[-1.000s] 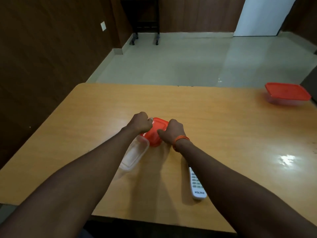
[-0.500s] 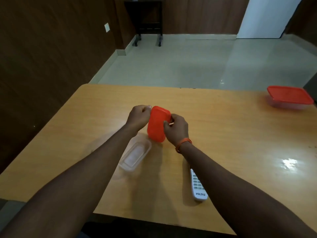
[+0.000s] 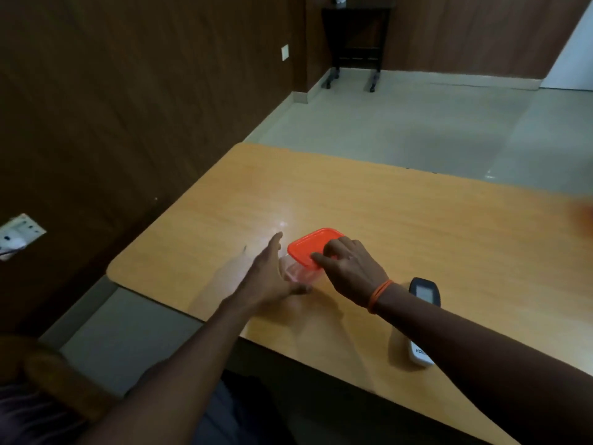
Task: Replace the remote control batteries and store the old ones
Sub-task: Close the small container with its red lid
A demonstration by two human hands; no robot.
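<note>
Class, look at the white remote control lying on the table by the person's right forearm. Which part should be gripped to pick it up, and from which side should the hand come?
Grip the remote control across its two long edges, near the middle, coming down from above. It lies flat on the table and is long and narrow, so its sides offer the only easy pinch. The right forearm now covers its middle, so it would have to move aside first.

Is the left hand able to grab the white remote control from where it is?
Probably not easily. The left hand lies by the clear plastic box, and the right hand, pressing the orange lid, has its forearm across the white remote control.
</note>
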